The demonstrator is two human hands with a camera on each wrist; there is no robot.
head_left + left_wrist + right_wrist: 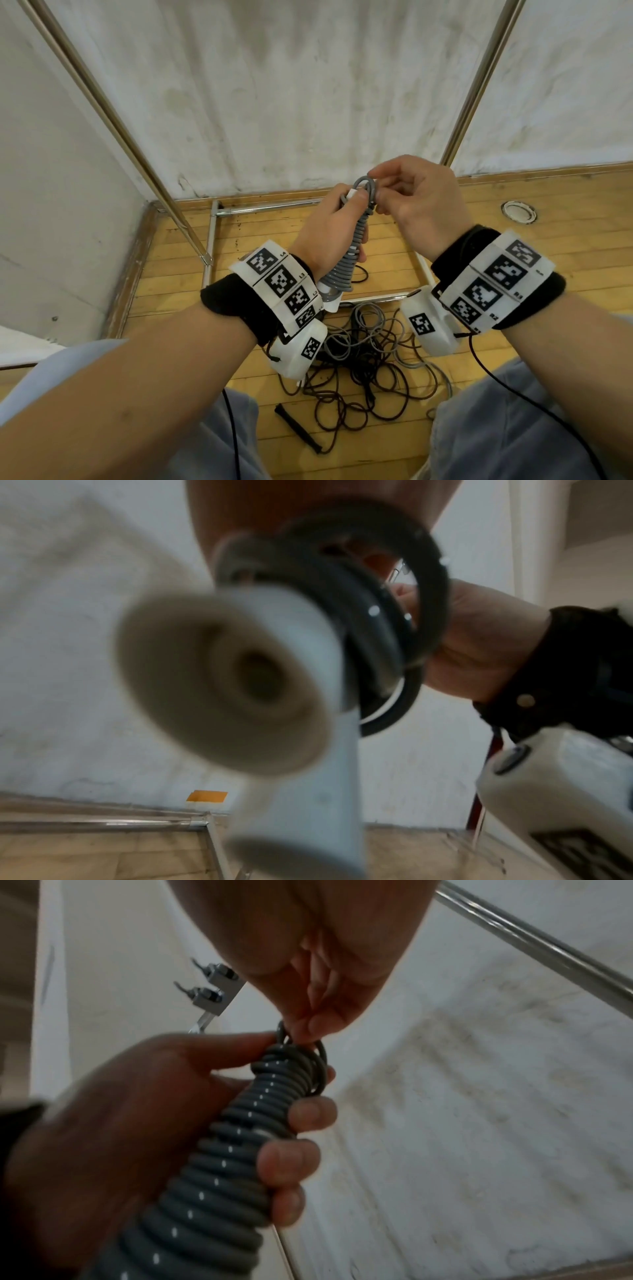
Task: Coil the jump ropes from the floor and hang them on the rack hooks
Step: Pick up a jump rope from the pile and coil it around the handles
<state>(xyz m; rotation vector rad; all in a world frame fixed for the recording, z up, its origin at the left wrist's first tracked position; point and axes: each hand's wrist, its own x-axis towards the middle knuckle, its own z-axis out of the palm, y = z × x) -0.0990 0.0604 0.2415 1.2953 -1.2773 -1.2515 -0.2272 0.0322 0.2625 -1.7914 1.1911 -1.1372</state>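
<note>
Hard to read the left wrist view: it's mostly a blurry white handle end [226, 680] right up against the lens, with dark rope loops behind it. From the head camera the bottom of the bundle is tucked behind the left wristband, so I can't tell how the handles sit together.

Count-wise: one coiled grey jump rope [356, 236] off the floor, held up between the two hands in front of the wall. On the wooden floor [548, 240] below there's a tangled pile of ropes [363, 363], grey and dark ones mixed, too knotted to count, plus one black handle [294, 425] lying loose. Two hooks [209, 985] show on the rack [113, 116] in the right wrist view.

The grey rope is wound in tight neat turns around its own length, like a spring, with a small loop sticking out the top.

The left hand [329, 233] is wrapped around the wound part, thumb pressed near the top. The right hand [421, 202] pinches that top loop with its fingertips.
</note>
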